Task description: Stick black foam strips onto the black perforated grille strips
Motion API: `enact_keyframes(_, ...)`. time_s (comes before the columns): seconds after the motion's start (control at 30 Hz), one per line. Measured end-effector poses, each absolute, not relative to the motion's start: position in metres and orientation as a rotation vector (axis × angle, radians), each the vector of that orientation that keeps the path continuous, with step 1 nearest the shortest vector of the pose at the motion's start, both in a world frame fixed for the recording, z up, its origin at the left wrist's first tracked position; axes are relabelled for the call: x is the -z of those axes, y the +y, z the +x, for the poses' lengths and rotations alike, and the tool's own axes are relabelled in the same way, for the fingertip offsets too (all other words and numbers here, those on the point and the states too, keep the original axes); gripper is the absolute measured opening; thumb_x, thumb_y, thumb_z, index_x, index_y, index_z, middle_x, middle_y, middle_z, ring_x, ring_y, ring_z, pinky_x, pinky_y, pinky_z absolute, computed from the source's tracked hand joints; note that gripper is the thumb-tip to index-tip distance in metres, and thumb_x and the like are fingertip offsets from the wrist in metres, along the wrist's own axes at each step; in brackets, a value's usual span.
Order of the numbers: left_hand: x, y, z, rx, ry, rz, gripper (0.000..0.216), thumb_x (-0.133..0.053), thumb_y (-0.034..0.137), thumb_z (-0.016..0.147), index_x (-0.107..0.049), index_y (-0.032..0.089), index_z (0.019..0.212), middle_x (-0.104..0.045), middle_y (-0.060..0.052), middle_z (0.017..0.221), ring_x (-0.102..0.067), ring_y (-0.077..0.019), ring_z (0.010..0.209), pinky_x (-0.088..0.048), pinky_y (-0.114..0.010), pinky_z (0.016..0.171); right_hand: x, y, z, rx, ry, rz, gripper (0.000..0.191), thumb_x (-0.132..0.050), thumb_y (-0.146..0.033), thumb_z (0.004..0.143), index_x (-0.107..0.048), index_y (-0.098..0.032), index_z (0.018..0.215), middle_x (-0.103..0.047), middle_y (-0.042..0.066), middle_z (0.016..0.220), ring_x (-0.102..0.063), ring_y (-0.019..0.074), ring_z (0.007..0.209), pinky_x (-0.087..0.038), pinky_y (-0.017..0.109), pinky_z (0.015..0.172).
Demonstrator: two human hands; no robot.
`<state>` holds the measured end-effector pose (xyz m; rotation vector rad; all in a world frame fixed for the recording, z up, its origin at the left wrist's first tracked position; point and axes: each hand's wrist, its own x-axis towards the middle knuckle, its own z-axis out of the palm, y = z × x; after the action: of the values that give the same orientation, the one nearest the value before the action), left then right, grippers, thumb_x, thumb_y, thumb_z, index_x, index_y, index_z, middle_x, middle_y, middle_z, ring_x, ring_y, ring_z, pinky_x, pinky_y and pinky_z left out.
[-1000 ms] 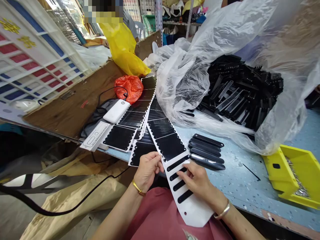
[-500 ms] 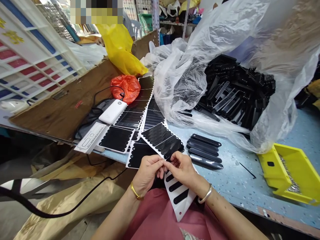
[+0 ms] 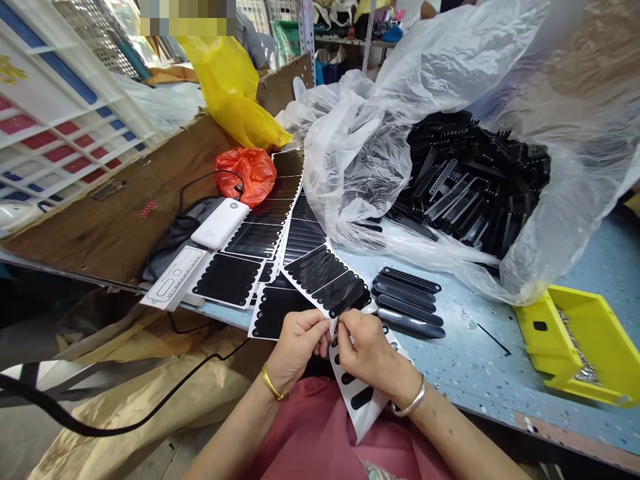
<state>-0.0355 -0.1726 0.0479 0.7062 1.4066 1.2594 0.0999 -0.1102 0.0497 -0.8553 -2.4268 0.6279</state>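
A white sheet of black rounded strips, looking like a sticker sheet point(image 3: 334, 283), slants from the bench edge down over my lap. My left hand point(image 3: 300, 340) is closed in a pinch at the sheet's left edge. Just right of it, my right hand point(image 3: 367, 343) has its fingers curled and pinched over the same sheet, hiding part of it. Whether a strip's end is between the right fingertips cannot be made out. Several black flat handle-like pieces point(image 3: 407, 293) lie in a row beyond my right hand. More black strip sheets point(image 3: 227, 280) lie to the left.
A clear plastic bag point(image 3: 350, 147) spills many black parts point(image 3: 470, 180) at the back right. A yellow bin point(image 3: 555, 347) with small metal pieces stands right. A white power bank point(image 3: 220, 223), a red bag point(image 3: 247, 177) and a wooden board point(image 3: 100, 193) are left.
My right hand's fingertips have moved slightly right, apart from the left fingertips, and its fingers are more curled. The left hand stays nearly in place. The view has shifted a little.
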Motion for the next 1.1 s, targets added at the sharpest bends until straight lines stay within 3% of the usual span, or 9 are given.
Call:
enact_keyframes(0.2, -0.043, -0.167, -0.063, -1.213, 1.664, 0.74, 0.028, -0.06, 0.035, 0.073, -0.055, 0.015, 0.053, -0.051, 0.002, 0.041, -0.044, -0.008, 0.035, -0.027, -0.019, 0.04, -0.047, -0.097, 0.116, -0.782, -2.191, -0.953, 0.026, -0.043, -0.012, 0.083, -0.049, -0.02, 0.059, -0.049, -0.001, 0.051, -0.045, 0.0108, 0.046, -0.031, 0.025, 0.048)
enact_keyframes(0.4, -0.032, -0.161, -0.107, -1.002, 2.108, 1.012, 0.028, -0.051, 0.035, 0.071, -0.051, 0.019, 0.048, -0.046, 0.003, 0.033, -0.045, -0.0118, 0.035, -0.03, -0.023, 0.043, -0.057, -0.074, 0.174, -1.116, -1.855, -1.211, 0.016, -0.054, -0.026, 0.085, -0.062, -0.017, 0.075, -0.066, 0.003, 0.058, -0.063, 0.0155, 0.045, -0.048, 0.024, 0.042)
enact_keyframes(0.57, -0.026, -0.161, -0.115, -0.763, 2.346, 1.232, 0.026, -0.049, 0.035, 0.072, -0.057, 0.021, 0.052, -0.052, 0.002, 0.039, -0.053, -0.0161, 0.044, -0.036, -0.027, 0.052, -0.074, -0.061, 0.231, -0.998, -1.687, -1.333, 0.019, -0.063, -0.035, 0.083, -0.066, -0.017, 0.078, -0.07, 0.005, 0.059, -0.066, 0.0171, 0.045, -0.054, 0.024, 0.042)
enact_keyframes(0.7, -0.046, -0.156, -0.104, -0.919, 2.476, 1.192, 0.023, -0.062, 0.04, 0.067, -0.068, 0.019, 0.071, -0.062, 0.001, 0.051, -0.059, -0.0177, 0.053, -0.042, -0.028, 0.058, -0.082, -0.054, 0.255, -0.821, -1.645, -1.333, 0.018, -0.064, -0.034, 0.084, -0.069, -0.016, 0.084, -0.072, 0.005, 0.063, -0.068, 0.0178, 0.049, -0.056, 0.025, 0.043)
enact_keyframes(0.8, -0.068, -0.141, -0.078, -1.122, 2.189, 1.13, 0.028, -0.064, 0.046, 0.073, -0.066, 0.018, 0.072, -0.06, 0.001, 0.052, -0.054, -0.0132, 0.047, -0.042, -0.025, 0.052, -0.083, -0.047, 0.257, -0.638, -1.746, -1.269, 0.013, -0.061, -0.026, 0.087, -0.069, -0.016, 0.087, -0.073, 0.004, 0.066, -0.069, 0.0163, 0.051, -0.058, 0.025, 0.047)
enact_keyframes(0.93, -0.079, -0.098, -0.03, -1.01, 1.37, 0.846, 0.046, -0.054, 0.058, 0.082, -0.062, 0.014, 0.071, -0.063, -0.005, 0.057, -0.054, -0.012, 0.039, -0.032, -0.021, 0.037, -0.08, -0.038, 0.246, -0.324, -1.958, -1.094, 0.013, -0.054, -0.014, 0.089, -0.067, -0.017, 0.088, -0.072, 0.004, 0.069, -0.07, 0.0159, 0.059, -0.058, 0.026, 0.056)
enact_keyframes(1.1, -0.069, -0.049, 0.003, -0.958, 1.125, 0.696, 0.051, -0.056, 0.061, 0.08, -0.059, 0.011, 0.07, -0.064, -0.009, 0.054, -0.057, -0.0147, 0.036, -0.03, -0.019, 0.033, -0.07, -0.038, 0.238, -0.092, -2.116, -0.896, 0.022, -0.048, -0.004, 0.089, -0.064, -0.017, 0.098, -0.07, 0.006, 0.072, -0.067, 0.0167, 0.064, -0.054, 0.029, 0.06)
